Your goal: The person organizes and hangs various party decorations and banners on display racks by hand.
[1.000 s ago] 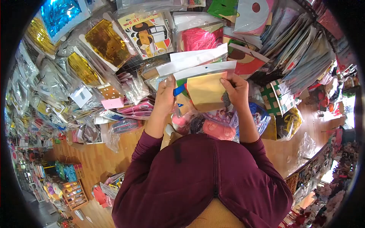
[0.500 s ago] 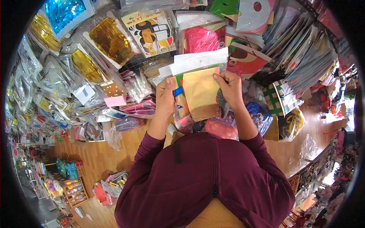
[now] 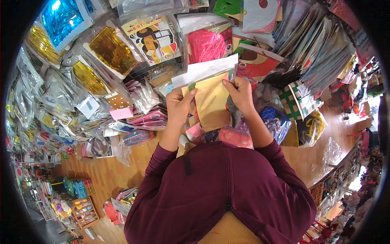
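In front of my chest I hold a flat plastic packet with a white top flap. A pale yellow sheet fills most of its face, with strips of green, red and blue showing at the edges. My left hand is closed on the left side, its thumb lying over the sheet's upper left edge. At the upper right corner, my right hand pinches the packet between thumb and fingers. A dark grey fuzzy piece hangs just below the right thumb.
Behind the packet hang several bagged party goods: a pink fringe pack, a birthday banner pack and a gold foil pack. Packed sleeves crowd the right. A green checked box and wooden floor lie lower down.
My left hand has slid inward, its thumb now further over the yellow sheet. The packet has tilted and shifted slightly left with my right hand, and the head view has moved a little.
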A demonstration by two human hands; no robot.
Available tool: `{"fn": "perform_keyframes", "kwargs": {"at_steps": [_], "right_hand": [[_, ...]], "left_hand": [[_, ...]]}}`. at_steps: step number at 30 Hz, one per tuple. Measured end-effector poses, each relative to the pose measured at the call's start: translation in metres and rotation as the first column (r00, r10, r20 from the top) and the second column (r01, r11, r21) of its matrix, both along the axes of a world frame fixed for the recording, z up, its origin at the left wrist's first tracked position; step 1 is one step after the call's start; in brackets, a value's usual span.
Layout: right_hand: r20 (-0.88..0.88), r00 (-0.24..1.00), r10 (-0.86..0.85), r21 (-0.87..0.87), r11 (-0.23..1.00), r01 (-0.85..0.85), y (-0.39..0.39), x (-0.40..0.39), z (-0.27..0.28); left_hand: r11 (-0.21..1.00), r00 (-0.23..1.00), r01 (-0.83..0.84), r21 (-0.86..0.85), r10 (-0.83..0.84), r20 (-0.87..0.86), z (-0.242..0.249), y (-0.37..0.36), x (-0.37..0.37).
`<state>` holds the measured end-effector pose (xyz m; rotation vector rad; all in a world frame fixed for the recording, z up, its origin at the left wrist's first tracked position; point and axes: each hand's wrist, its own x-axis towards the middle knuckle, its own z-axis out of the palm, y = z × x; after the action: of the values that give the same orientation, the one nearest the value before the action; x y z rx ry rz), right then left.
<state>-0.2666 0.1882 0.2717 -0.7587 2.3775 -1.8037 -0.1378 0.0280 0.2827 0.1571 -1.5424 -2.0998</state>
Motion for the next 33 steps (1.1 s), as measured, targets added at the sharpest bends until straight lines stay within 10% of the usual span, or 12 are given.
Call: {"fn": "perform_keyframes", "kwargs": {"at_steps": [3, 7, 10, 12, 22, 33], "right_hand": [[0.01, 1.0, -0.011, -0.098, 0.995, 0.012, 0.003, -0.003, 0.0], [-0.519, 0.81, -0.275, -0.056, 0.956, 0.289, 0.028, -0.009, 0.052], [-0.411, 0.892, -0.187, -0.087, 0.982, 0.166, 0.029, 0.007, 0.097], [-0.622, 0.768, 0.15, -0.026, 0.977, -0.212, 0.02, 0.006, 0.106], [-0.561, 0.73, 0.391, 0.318, 0.916, -0.246, -0.011, 0.0, 0.111], [-0.568, 0.723, 0.392, 0.312, 0.916, -0.252, -0.026, 0.001, 0.099]], "left_hand": [[0.998, 0.999, -0.053, 0.034, 0.053, 0.005, -0.002, -0.001, -0.001], [0.996, 0.997, -0.078, -0.045, 0.076, -0.033, 0.003, -0.003, 0.001], [0.994, 0.997, -0.072, -0.084, 0.07, -0.027, 0.001, -0.006, 0.001], [0.992, 0.998, -0.06, -0.111, 0.056, -0.042, 0.0, -0.006, 0.001], [0.987, 1.0, -0.018, -0.162, 0.021, 0.019, 0.008, -0.011, 0.016], [0.996, 0.997, -0.031, -0.082, 0.037, 0.066, 0.006, -0.015, 0.02]]}}
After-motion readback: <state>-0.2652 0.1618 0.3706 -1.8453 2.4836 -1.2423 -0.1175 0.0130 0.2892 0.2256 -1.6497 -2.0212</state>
